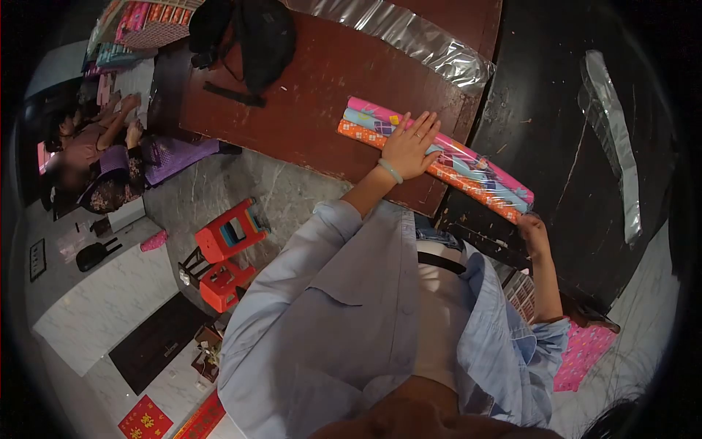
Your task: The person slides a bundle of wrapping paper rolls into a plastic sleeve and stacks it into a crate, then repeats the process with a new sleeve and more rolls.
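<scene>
Three rolls of patterned wrapping paper, pink [475, 162], light blue [468, 170] and orange [468, 189], lie side by side across two tabletops. Shiny clear plastic covers them at least in part. My left hand [413, 146], with a ring and a pale bracelet, lies flat over the rolls with its fingers stretched out. At the rolls' right end my right hand [534, 233] is closed, its fingertips at the gathered end of the clear plastic sleeve [532, 215]. The palm side of that hand is hidden.
Clear plastic sleeves [409, 33] lie along the far side of the red-brown table [314, 110]; another sleeve [618, 146] rests on the black table [541, 110]. A black bag [267, 44] sits far left. Red stools [232, 230] stand on the floor; other people [102, 146] are at left.
</scene>
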Demonstrator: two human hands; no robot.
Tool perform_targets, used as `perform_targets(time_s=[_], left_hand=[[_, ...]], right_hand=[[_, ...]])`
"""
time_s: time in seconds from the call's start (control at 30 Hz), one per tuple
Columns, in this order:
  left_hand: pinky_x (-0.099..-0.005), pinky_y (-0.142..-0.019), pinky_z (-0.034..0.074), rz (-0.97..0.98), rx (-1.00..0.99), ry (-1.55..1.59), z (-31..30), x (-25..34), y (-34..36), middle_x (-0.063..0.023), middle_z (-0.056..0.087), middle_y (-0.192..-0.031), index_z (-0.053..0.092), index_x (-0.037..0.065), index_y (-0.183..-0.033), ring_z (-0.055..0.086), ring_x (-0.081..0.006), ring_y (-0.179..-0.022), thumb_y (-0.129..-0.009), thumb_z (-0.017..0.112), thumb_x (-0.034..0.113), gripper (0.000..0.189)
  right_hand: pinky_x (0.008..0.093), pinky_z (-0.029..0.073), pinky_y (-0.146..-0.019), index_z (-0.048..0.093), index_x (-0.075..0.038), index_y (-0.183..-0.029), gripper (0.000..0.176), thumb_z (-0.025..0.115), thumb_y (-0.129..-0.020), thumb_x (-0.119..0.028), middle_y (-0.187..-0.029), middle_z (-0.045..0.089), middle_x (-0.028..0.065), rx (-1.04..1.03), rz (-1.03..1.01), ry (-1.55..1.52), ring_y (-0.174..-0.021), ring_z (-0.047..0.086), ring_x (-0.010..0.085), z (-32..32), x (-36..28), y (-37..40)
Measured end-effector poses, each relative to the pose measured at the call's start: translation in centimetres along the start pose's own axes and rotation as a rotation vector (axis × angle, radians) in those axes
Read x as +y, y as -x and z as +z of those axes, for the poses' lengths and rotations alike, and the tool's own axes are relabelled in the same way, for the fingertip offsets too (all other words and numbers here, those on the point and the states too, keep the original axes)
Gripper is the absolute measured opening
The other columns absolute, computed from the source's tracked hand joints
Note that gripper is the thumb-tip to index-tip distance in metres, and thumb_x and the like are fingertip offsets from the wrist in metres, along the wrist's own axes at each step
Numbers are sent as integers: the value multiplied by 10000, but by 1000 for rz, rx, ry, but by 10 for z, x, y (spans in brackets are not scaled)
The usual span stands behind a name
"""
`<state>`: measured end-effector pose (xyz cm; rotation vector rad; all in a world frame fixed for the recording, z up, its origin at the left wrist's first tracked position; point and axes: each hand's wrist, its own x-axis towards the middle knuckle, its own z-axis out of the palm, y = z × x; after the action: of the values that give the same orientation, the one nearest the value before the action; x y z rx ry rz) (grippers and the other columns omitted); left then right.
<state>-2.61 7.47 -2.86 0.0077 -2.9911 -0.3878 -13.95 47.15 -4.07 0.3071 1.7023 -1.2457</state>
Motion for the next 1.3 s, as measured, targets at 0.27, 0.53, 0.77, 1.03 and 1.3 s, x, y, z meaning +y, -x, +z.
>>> perform_targets(time_s=[0.27,0.53,0.77,1.03,1.3], left_hand=[[-472,-1104,143,-3,-13,1,-1,0,0,-116,353,-1416,384,42,-1343,282,-235,-1335,-886,423,441,608],[-469,-1099,157,-5,-8,-11,-1,1,0,-111,364,-1410,394,46,-1339,298,-232,-1327,-880,440,435,603],[-461,-1100,163,-2,-13,-9,-3,1,0,-103,370,-1408,391,50,-1344,301,-229,-1327,-870,464,424,608],[-462,-1102,155,-1,-28,-11,-2,1,0,-106,356,-1417,382,50,-1349,291,-233,-1333,-870,463,427,615],[-464,-1100,158,-5,-20,8,-2,1,0,-109,357,-1415,388,50,-1344,295,-236,-1330,-873,462,425,606]], right_hand=[[199,269,-445,608,-75,-802,131,664,-835,-189,-599,458,-77,-43,62,-20,-487,377,28,-2,-9,9],[194,268,-467,621,-77,-782,98,644,-844,-151,-620,474,-83,-54,-138,87,-519,387,21,-3,5,8],[205,269,-488,566,-94,-676,199,635,-847,-168,-613,452,-78,8,8,20,-544,378,29,5,-9,7],[210,271,-460,577,-100,-695,176,646,-844,-166,-611,450,-80,-125,-14,53,-500,368,35,1,-20,18],[201,293,-484,608,-83,-734,101,642,-827,-103,-645,470,-69,-110,-304,261,-534,395,40,-11,8,4]])
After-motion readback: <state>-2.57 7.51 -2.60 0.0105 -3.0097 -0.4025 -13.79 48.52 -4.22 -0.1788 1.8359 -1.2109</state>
